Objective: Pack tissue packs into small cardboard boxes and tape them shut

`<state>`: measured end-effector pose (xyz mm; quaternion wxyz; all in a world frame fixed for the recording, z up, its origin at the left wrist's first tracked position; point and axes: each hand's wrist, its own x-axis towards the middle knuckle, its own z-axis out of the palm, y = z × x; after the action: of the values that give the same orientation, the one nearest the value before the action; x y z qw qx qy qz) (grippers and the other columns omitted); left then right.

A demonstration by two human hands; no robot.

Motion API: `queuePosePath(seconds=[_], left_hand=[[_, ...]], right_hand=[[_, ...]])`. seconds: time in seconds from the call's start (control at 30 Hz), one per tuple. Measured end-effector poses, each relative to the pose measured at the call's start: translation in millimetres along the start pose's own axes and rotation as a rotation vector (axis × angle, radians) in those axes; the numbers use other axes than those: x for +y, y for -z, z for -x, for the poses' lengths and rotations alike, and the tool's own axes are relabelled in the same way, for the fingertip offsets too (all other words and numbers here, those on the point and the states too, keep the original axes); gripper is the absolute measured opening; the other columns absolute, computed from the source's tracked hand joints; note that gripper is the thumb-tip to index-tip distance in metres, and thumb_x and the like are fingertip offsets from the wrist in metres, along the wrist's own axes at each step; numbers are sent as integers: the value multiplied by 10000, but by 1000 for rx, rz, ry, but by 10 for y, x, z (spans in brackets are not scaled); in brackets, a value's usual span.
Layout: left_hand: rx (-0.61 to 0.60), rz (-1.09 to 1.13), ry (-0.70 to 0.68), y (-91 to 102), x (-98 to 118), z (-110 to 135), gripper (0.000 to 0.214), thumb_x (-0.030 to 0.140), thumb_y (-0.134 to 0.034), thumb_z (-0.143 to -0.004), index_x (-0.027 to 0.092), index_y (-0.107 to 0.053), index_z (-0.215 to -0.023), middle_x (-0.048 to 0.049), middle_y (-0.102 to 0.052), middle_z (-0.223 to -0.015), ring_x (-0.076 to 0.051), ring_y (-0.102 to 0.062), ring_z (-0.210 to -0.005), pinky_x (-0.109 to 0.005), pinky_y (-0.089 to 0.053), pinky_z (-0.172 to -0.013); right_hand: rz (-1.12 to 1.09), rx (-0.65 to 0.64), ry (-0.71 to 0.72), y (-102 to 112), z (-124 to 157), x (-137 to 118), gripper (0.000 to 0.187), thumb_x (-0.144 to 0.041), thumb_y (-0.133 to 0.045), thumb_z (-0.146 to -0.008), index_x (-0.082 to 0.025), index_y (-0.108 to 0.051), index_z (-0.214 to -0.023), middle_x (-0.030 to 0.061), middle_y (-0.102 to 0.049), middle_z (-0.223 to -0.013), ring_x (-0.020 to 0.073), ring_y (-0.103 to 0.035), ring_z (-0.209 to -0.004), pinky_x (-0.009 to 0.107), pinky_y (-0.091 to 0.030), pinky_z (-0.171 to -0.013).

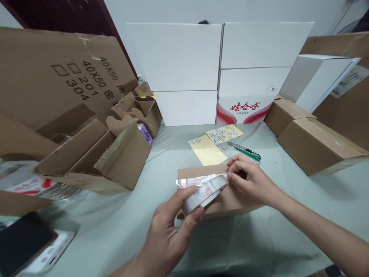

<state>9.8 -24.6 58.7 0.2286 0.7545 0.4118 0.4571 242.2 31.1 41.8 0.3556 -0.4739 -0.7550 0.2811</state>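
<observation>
My left hand (170,227) grips a roll of clear packing tape (203,194) between thumb and fingers, tilted over a closed brown cardboard box (239,198). A shiny strip of tape (191,182) runs across the top of the box, its left end at the box's left edge. At the right end of this strip, beside the roll, my right hand (249,181) has its thumb and fingers pinched together on the tape. The fingers partly hide the contact. Part of the box lies hidden behind the roll and both hands.
Beyond the box lie yellow sheets (209,152) with small stickers and a green utility knife (246,151). White boxes (184,57) stand at the back. Open cartons (123,161) are on the left, brown boxes (319,142) on the right. A dark phone-like slab (24,240) sits front left.
</observation>
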Motion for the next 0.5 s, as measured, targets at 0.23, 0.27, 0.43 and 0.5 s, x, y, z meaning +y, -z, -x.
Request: queuePosePath(seconds=[0.23, 0.27, 0.43, 0.5], left_hand=[[-23, -427, -100, 160, 102, -216, 186, 270, -550, -934, 197, -593, -1099, 1, -733, -888, -96, -679, -622, -158, -499, -579], [-43, -454, -111, 167, 112, -257, 189, 274, -531, -943, 187, -592, -1100, -4, -734, -882, -99, -680, -614, -165, -491, -561], [-134, -554, -168, 125, 127, -394, 265, 284, -466, -967, 147, -594, -1154, -45, -758, -900, -163, -718, -648, -232, -496, -541], [-187, -606, -158, 100, 147, -441, 279, 278, -502, -945, 140, -611, -1162, -46, -761, -834, -192, -713, -614, -255, -479, -503]], right_hand=[[101, 30, 3, -66, 35, -15, 138, -149, -512, -832, -199, -486, -705, 74, -555, -975, 212, -580, -898, 354, -461, -739], [121, 28, 7, -71, 39, -16, 134, -150, -510, -834, -199, -488, -712, 75, -554, -981, 208, -577, -887, 352, -462, -735], [238, 31, 50, -91, 68, -19, 152, -125, -507, -837, -200, -461, -713, 79, -545, -970, 203, -564, -857, 350, -470, -711], [284, 36, 62, -100, 83, -23, 152, -122, -503, -846, -201, -457, -724, 84, -536, -981, 201, -557, -847, 353, -473, -703]])
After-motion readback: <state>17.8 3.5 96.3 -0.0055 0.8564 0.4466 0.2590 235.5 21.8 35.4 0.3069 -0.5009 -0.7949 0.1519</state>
